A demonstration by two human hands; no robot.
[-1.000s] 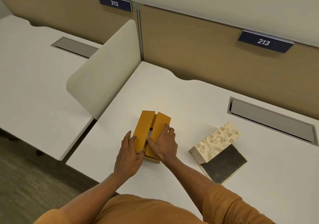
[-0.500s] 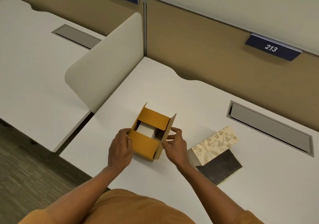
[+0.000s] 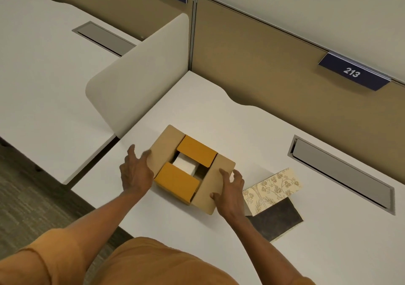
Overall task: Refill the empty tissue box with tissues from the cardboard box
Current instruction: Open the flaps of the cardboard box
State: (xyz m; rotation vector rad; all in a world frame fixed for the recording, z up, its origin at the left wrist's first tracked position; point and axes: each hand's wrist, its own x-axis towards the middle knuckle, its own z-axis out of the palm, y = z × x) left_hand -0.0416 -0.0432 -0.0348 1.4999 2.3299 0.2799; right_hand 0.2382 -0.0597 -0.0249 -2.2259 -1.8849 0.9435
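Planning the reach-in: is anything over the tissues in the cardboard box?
Partly. Two orange inner flaps still fold over the cardboard box, leaving only a middle gap showing the white tissues. Both outer flaps are spread; the hands rest on them.

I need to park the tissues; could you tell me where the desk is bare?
Bare: desk between cardboard box and back panel; near edge right of tissue box. Crowded between both boxes, where the right hand sits.

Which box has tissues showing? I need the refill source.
The cardboard box between the hands, flaps open, white tissues inside; the floral tissue box shows none.
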